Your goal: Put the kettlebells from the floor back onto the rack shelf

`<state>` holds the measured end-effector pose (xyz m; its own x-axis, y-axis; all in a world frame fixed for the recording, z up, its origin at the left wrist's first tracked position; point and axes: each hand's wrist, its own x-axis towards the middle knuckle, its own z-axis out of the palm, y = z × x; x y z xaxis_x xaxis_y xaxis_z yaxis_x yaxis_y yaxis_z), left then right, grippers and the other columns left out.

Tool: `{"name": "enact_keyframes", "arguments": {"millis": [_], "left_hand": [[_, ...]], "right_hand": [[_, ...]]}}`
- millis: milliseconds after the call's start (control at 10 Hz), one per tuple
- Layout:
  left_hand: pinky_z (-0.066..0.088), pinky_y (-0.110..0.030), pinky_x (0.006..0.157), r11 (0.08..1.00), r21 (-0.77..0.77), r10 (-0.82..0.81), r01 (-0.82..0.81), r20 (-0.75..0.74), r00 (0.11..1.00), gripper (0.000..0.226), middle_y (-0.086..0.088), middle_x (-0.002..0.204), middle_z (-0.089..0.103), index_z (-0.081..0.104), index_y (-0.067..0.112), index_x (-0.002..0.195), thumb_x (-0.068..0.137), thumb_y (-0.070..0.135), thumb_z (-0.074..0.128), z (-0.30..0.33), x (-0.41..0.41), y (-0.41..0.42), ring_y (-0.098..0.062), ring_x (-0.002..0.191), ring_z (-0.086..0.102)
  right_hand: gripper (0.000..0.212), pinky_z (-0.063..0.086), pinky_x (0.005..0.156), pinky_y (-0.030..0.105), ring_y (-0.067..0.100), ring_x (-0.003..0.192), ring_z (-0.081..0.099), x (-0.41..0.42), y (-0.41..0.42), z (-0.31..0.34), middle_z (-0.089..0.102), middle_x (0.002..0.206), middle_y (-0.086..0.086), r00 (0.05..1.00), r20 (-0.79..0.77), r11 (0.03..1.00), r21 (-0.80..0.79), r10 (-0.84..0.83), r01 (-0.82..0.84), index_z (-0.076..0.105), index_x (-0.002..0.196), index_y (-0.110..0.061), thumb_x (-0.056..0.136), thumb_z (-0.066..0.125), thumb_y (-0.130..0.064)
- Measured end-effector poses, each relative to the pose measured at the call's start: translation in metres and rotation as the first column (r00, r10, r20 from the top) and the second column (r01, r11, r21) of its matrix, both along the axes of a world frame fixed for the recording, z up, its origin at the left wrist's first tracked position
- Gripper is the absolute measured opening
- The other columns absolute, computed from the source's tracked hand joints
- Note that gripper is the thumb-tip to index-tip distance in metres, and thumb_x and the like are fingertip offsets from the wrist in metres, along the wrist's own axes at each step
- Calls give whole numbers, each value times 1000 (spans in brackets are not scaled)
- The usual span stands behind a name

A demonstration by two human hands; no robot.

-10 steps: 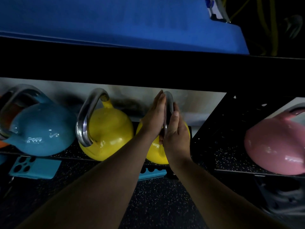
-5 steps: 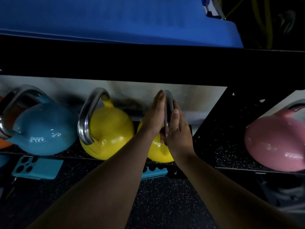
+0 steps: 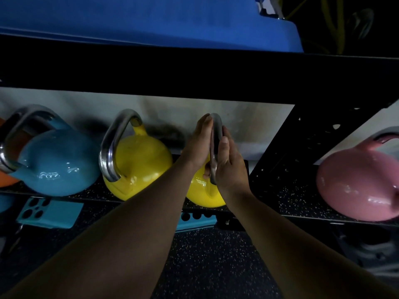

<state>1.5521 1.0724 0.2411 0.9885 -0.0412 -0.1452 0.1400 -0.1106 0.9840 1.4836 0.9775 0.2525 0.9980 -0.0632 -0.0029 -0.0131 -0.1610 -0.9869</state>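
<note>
Black white-speckled rack shelf (image 3: 302,203), on it teal kettlebell (image 3: 58,162), two yellow kettlebells (image 3: 142,162), pink kettlebell (image 3: 356,186), above it blue mat (image 3: 151,20)

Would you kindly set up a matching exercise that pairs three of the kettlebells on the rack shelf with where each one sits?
Things:
1. blue kettlebell
2. pink kettlebell
3. yellow kettlebell between the hands

Places:
A. far right, past the black upright
B. middle, handle pressed between both hands
C. left, beside the free yellow kettlebell

Pairs: 1-C, 2-A, 3-B
</note>
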Motion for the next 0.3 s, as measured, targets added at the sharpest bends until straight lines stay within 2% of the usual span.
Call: {"name": "enact_keyframes", "arguments": {"millis": [100,200,300], "left_hand": [[38,-34,106,988,155,15,-21,44,999,49,-15,142,52,43,19,143,105,44,26,10,4,0,-29,131,49],[36,-22,84,932,346,77,-109,104,992,47,-19,135,57,49,13,137,106,41,28,16,-1,-7,-32,124,54],[42,-31,89,799,536,183,-271,213,960,47,-21,134,55,49,11,137,103,41,39,27,-5,-5,-37,123,53]], "right_hand": [[45,56,72,21,-2,92,68,4,-12,14,65,124,-2,997,-7,980,-183,83,-83,37,147,-33,105,29,-43],[44,56,80,38,19,100,68,11,-26,25,70,115,7,990,36,846,-524,139,-100,43,141,-30,102,31,-48],[33,54,80,42,29,96,65,14,-44,40,68,106,8,963,204,741,-671,177,6,57,121,-21,99,45,-43]]}}
